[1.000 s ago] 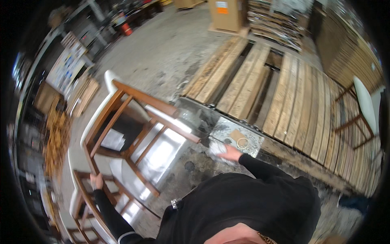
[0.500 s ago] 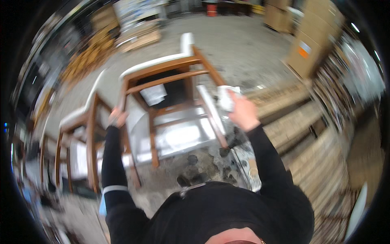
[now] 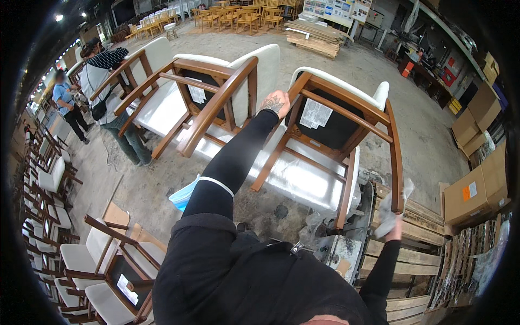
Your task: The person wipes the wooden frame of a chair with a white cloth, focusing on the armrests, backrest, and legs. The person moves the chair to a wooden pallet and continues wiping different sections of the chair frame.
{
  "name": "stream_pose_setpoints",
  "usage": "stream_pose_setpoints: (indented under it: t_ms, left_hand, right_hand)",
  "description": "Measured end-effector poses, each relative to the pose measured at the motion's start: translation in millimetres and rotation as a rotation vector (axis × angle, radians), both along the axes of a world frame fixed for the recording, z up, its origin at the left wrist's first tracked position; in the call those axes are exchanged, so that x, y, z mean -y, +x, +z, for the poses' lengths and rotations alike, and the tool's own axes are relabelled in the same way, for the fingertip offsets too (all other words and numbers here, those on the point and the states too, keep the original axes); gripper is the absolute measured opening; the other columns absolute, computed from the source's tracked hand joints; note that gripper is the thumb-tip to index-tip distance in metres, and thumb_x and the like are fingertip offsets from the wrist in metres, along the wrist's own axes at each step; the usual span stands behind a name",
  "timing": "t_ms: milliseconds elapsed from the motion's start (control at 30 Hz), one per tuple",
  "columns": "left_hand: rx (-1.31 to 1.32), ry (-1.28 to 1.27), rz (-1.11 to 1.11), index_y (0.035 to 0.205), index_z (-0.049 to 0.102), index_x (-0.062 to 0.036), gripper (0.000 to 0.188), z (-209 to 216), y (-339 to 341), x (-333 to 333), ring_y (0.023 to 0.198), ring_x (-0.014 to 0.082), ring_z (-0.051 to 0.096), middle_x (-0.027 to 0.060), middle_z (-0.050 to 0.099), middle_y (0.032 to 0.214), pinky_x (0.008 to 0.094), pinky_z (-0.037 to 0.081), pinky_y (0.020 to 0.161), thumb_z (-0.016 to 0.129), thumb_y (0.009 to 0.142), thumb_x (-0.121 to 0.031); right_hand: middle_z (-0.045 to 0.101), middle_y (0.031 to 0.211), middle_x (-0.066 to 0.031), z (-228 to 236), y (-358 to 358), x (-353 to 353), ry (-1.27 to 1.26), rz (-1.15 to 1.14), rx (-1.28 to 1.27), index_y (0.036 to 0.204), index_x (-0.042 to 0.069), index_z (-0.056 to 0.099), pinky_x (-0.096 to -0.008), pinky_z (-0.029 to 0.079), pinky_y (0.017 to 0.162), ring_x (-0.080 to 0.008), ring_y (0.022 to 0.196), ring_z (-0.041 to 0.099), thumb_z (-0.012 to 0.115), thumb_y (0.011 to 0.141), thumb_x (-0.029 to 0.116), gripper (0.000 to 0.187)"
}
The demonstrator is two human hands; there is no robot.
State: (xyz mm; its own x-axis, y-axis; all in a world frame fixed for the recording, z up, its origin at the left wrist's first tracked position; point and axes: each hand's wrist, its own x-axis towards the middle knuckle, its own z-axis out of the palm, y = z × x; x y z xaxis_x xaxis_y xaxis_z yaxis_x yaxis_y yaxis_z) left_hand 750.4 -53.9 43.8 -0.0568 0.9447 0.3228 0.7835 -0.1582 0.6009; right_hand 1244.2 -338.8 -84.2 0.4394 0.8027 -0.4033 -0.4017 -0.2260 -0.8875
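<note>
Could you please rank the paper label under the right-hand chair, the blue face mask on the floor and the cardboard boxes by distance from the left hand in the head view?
From the left hand, which rests on a chair frame:
1. Paper label, just to its right, on the chair's dark underside.
2. Blue face mask, on the floor below and to the left.
3. Cardboard boxes, far off at the right edge.
</note>
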Motion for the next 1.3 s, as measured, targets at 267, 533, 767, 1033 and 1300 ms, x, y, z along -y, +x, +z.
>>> stream_pose_setpoints:
  t_ms: [267,533,767,1033,1300]
  left_hand:
    - [0.047,0.509,-0.198,0.087,0.069,0.0001,0.013,24,-100,131,0.086,0.0281,0.07,0.015,0.07,0.084,0.0368,0.053,0.076,0.069,0.087,-0.013]
    - [0.033,0.313,0.163,0.089,0.069,-0.0006,0.022,29,-362,122,0.091,0.0314,0.066,0.016,0.069,0.09,0.0391,0.05,0.083,0.072,0.086,-0.022]
    - [-0.693,-0.178,0.491,0.115,0.061,0.0001,0.065,14,-610,-7,0.104,0.0372,0.065,0.0213,0.067,0.098,0.0456,0.051,0.093,0.07,0.078,-0.053]
    - [-0.331,-0.321,0.131,0.101,0.057,0.0065,0.052,-12,-665,-25,0.099,0.041,0.064,0.028,0.065,0.098,0.0444,0.052,0.085,0.079,0.066,-0.025]
    - [-0.37,-0.303,0.211,0.113,0.06,0.0037,0.057,-7,-654,-18,0.1,0.0391,0.064,0.0245,0.066,0.104,0.0427,0.05,0.086,0.079,0.069,-0.027]
  right_hand:
    - [0.067,0.108,-0.0158,15,-148,40,0.173,0.389,-0.458,0.133,0.011,0.054,-0.0478,0.055,0.051,-0.0341,0.083,0.068,0.043,0.095,0.062,0.065]
    - [0.067,0.12,-0.0127,185,-333,-127,0.675,0.496,0.63,0.124,-0.004,0.061,-0.0333,0.052,0.091,-0.019,0.111,0.064,0.062,0.094,0.011,0.033]
    - [0.016,0.152,-0.0396,178,-622,-195,0.399,1.285,1.483,0.14,0.006,0.042,-0.0629,0.021,0.116,-0.0565,0.143,0.014,0.068,0.086,0.034,0.067]
    - [0.008,0.155,-0.0384,117,-624,-231,0.501,1.014,1.696,0.149,0.009,0.034,-0.0598,0.027,0.115,-0.0592,0.141,0.02,0.064,0.091,0.032,0.069]
    - [0.058,0.128,-0.0238,107,-603,-555,0.203,0.744,2.105,0.121,0.01,0.065,-0.0513,0.042,0.099,-0.0365,0.122,0.055,0.054,0.091,0.023,0.035]
